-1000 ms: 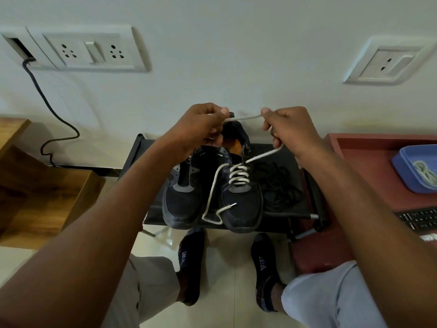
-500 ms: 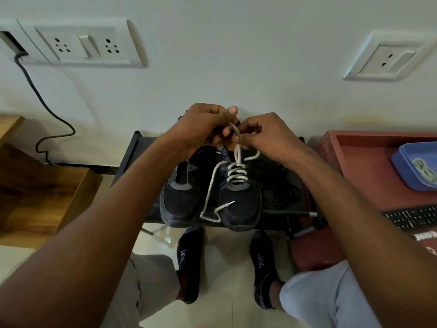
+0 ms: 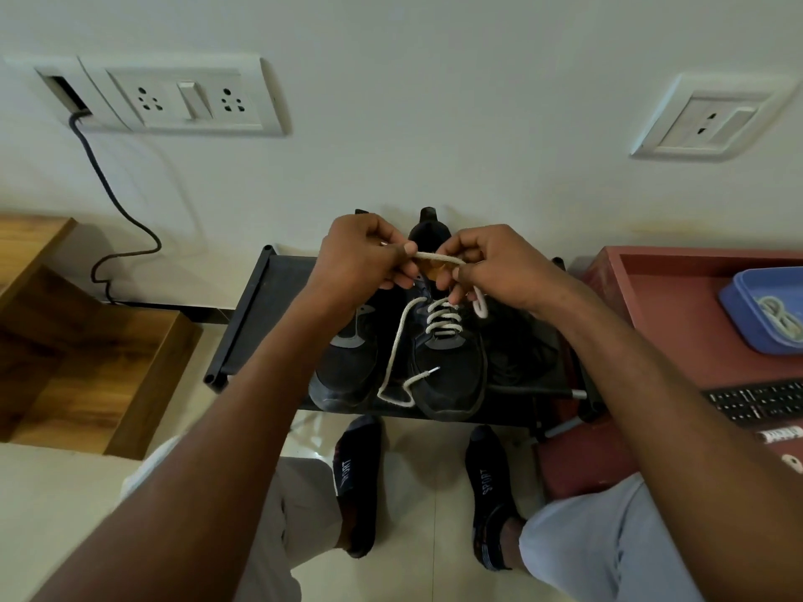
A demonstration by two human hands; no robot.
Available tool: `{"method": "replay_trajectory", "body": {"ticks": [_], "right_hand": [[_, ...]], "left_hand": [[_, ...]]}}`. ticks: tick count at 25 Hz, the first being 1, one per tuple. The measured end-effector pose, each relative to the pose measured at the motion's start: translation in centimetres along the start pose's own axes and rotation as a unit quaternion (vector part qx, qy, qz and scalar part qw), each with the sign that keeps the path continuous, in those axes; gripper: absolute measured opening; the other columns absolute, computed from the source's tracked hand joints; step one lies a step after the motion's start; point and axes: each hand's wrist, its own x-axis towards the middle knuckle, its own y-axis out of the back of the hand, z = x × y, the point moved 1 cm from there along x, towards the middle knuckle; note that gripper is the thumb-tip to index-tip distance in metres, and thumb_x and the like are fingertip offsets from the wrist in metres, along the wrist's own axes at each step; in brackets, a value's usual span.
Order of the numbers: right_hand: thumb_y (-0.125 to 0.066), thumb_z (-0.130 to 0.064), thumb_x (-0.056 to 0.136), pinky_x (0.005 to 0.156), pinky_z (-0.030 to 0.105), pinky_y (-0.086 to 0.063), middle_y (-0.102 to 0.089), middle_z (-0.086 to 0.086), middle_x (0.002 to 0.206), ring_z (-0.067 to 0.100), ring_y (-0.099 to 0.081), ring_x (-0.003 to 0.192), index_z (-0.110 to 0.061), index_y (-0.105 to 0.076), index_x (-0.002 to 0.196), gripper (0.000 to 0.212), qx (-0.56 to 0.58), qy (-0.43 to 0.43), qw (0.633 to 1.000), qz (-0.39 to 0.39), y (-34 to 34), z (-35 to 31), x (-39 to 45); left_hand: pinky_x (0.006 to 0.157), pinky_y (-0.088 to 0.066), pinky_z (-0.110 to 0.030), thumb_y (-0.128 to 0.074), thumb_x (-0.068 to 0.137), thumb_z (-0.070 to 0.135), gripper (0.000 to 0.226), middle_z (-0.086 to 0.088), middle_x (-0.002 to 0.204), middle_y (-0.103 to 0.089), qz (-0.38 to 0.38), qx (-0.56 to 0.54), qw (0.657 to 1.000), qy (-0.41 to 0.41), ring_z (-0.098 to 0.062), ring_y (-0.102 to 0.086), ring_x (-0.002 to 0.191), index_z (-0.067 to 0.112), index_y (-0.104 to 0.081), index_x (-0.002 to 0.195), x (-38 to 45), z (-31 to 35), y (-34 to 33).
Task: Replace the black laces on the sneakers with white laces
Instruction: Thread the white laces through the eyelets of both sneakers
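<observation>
Two black sneakers stand side by side on a black rack (image 3: 243, 323). The right sneaker (image 3: 452, 375) carries a white lace (image 3: 441, 317) crossed through its eyelets. The left sneaker (image 3: 347, 375) shows no lace. My left hand (image 3: 360, 258) and my right hand (image 3: 495, 262) are close together above the right sneaker's tongue, each pinching the white lace, with a short stretch running between them. A small loop hangs under my right hand. One long free end trails down over the toe area. A dark pile of black laces (image 3: 521, 354) lies right of the sneakers.
A red tray-like table (image 3: 678, 306) at right holds a blue tub (image 3: 747, 306) with pale laces and a black keyboard (image 3: 756, 401). Wooden steps (image 3: 87, 354) stand at left. A cable runs down the wall from a socket plate. My socked feet rest on the tiled floor below the rack.
My hands first came together from a spread position over the sneaker's tongue. Now they sit slightly apart again with the lace between them and a small loop under my right hand.
</observation>
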Motion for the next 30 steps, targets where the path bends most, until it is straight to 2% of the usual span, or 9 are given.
{"method": "replay_trajectory", "body": {"ticks": [2,5,10,12,15,18,21,24,30], "right_hand": [[-0.068,-0.002,0.097,0.062,0.029,-0.053,-0.079,0.008,0.089,0.021,-0.070,0.066,-0.010,-0.072,0.113,0.018,0.030,0.003,0.999,-0.012,0.1,-0.2,-0.1],[-0.074,-0.016,0.096,0.052,0.021,-0.046,-0.079,0.005,0.081,0.013,-0.060,0.058,-0.013,-0.077,0.099,0.005,0.009,-0.005,0.999,0.040,0.2,0.4,0.6],[-0.074,-0.008,0.091,0.082,0.031,-0.055,-0.079,-0.004,0.087,0.013,-0.072,0.088,-0.026,-0.082,0.097,0.021,-0.096,-0.026,0.992,0.074,-0.1,2.0,2.5],[-0.080,-0.022,0.088,0.082,0.025,-0.055,-0.078,-0.012,0.090,0.004,-0.070,0.090,-0.033,-0.083,0.092,0.013,-0.158,-0.017,0.985,0.066,-0.8,1.7,2.4],[-0.086,-0.039,0.081,0.080,0.032,-0.057,-0.077,-0.012,0.089,0.009,-0.071,0.087,-0.035,-0.082,0.086,0.007,-0.237,-0.010,0.967,0.095,-1.7,1.8,2.3],[-0.087,-0.032,0.082,0.074,0.030,-0.057,-0.075,-0.010,0.082,0.012,-0.072,0.081,-0.028,-0.079,0.079,0.010,-0.222,-0.023,0.964,0.145,-1.8,2.1,2.5],[-0.084,-0.019,0.085,0.072,0.025,-0.056,-0.075,-0.010,0.087,0.007,-0.071,0.083,-0.027,-0.078,0.087,0.010,-0.145,-0.018,0.977,0.152,-1.4,1.8,2.6],[-0.079,-0.025,0.088,0.076,0.034,-0.059,-0.076,-0.011,0.090,0.011,-0.070,0.085,-0.037,-0.082,0.097,0.015,-0.226,-0.011,0.965,0.133,-1.5,1.9,2.6],[-0.078,-0.037,0.089,0.076,0.026,-0.049,-0.078,-0.013,0.105,0.016,-0.071,0.097,-0.044,-0.081,0.105,0.017,-0.310,-0.043,0.943,0.113,-1.8,2.0,2.3]], "left_hand": [[0.065,-0.055,-0.031,-0.074,0.095,0.020,0.015,-0.011,0.081,-0.078,0.000,-0.023,1.000,0.015,-0.021,-0.074,0.071,0.006,-0.068,0.096,0.0,-0.5,0.1],[0.064,-0.055,-0.028,-0.070,0.098,0.030,0.024,-0.014,0.085,-0.076,-0.024,0.015,0.999,0.024,-0.015,-0.069,0.067,0.007,-0.071,0.094,1.5,-0.9,-0.4],[0.062,-0.057,-0.030,-0.055,0.106,0.024,0.018,-0.006,0.080,-0.073,-0.075,0.194,0.978,0.019,-0.019,-0.071,0.063,0.021,-0.073,0.104,5.0,-2.4,-0.8],[0.062,-0.057,-0.028,-0.054,0.106,0.017,0.019,-0.007,0.079,-0.073,-0.116,0.202,0.972,0.031,-0.018,-0.072,0.064,0.022,-0.073,0.109,5.4,-2.9,-0.7],[0.067,-0.058,-0.031,-0.051,0.106,0.008,0.021,-0.014,0.084,-0.075,-0.150,0.166,0.973,0.054,-0.023,-0.073,0.072,0.013,-0.071,0.111,5.5,-2.7,-0.4],[0.069,-0.060,-0.033,-0.050,0.105,0.001,0.027,-0.016,0.087,-0.075,-0.148,0.166,0.974,0.048,-0.023,-0.072,0.072,0.014,-0.071,0.115,5.3,-2.5,-0.3],[0.071,-0.062,-0.038,-0.052,0.097,-0.005,0.045,-0.015,0.084,-0.075,-0.171,0.245,0.954,0.018,-0.025,-0.072,0.070,0.026,-0.070,0.123,5.2,-2.8,-0.5],[0.076,-0.062,-0.036,-0.060,0.096,0.000,0.046,-0.008,0.080,-0.073,-0.198,0.295,0.935,0.005,-0.021,-0.071,0.070,0.031,-0.065,0.129,4.9,-3.1,-1.0],[0.068,-0.058,-0.027,-0.061,0.093,-0.004,0.036,-0.001,0.078,-0.069,-0.183,0.289,0.940,0.008,-0.011,-0.068,0.064,0.023,-0.065,0.116,5.1,-3.3,-1.2]]}}
